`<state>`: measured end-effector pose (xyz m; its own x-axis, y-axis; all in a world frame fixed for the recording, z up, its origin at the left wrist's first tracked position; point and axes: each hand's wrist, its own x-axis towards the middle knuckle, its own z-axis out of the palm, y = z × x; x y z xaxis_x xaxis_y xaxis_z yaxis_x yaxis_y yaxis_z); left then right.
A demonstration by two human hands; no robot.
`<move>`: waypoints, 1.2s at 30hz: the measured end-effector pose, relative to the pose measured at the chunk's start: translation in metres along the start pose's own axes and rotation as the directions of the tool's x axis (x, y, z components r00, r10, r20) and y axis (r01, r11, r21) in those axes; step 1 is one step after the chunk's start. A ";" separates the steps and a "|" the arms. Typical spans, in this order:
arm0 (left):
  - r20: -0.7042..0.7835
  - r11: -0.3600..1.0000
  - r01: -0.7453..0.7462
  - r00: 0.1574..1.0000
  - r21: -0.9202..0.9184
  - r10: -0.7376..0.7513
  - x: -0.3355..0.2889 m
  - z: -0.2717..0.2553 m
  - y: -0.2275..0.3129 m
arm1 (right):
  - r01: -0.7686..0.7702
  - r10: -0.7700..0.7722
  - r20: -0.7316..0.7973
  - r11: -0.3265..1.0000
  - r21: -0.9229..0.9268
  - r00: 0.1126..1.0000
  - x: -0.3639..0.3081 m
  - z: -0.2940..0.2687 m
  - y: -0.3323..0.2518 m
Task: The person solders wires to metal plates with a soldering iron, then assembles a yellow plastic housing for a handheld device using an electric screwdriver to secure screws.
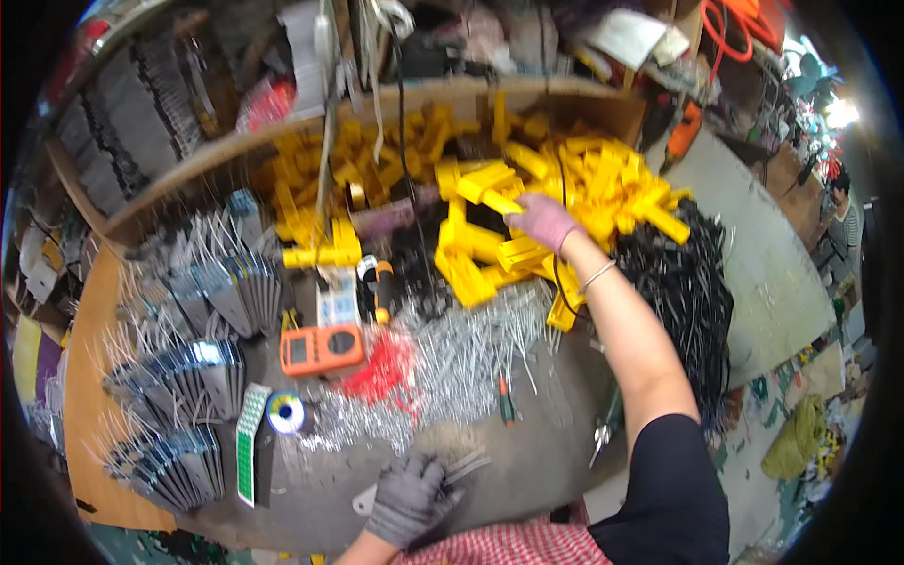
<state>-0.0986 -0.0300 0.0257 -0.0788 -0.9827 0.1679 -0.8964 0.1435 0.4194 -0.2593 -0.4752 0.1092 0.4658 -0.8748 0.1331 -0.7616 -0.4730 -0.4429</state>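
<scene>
My left hand (410, 501), in a grey glove, is closed near the front edge of the bench. Under it lies a flat grey metal piece (364, 500) with a rounded end, and pale wires (468, 463) stick out on the other side. My right hand (546, 224), in a pink glove, reaches far across to a heap of yellow plastic parts (603, 179). Its fingers close on the end of one yellow plastic part (488, 186); the glove hides part of the grip.
Fanned stacks of grey metal plates with wires (193, 377) line the left side. An orange multimeter (322, 349), a solder spool (285, 412), red pieces (381, 369), silver screws (471, 348) and a small screwdriver (507, 403) lie mid-bench. Black cables (683, 301) pile at right.
</scene>
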 end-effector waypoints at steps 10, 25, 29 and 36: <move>0.038 0.997 -0.034 0.999 -0.069 0.037 -0.003 0.000 -0.004 | 0.155 -0.108 -0.203 0.960 0.234 0.973 -0.125 -0.051 -0.064; -0.060 0.978 0.147 0.986 -0.147 -0.157 0.035 -0.034 -0.036 | 0.629 -0.568 0.272 0.694 -0.349 0.777 -0.230 0.046 -0.008; -0.047 0.982 0.167 0.984 -0.093 -0.171 0.031 -0.026 -0.034 | 0.764 -0.691 0.327 0.578 -0.286 0.645 -0.219 0.050 -0.005; -0.029 0.981 0.186 0.982 -0.062 -0.188 0.026 -0.012 -0.041 | 0.807 -0.752 0.292 0.553 -0.208 0.590 -0.202 0.065 -0.010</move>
<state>-0.0583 -0.0599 0.0238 0.1037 -0.9882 0.1123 -0.8664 -0.0343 0.4981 -0.3168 -0.2872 0.0292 0.9796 -0.1301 0.1529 -0.1387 -0.9892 0.0471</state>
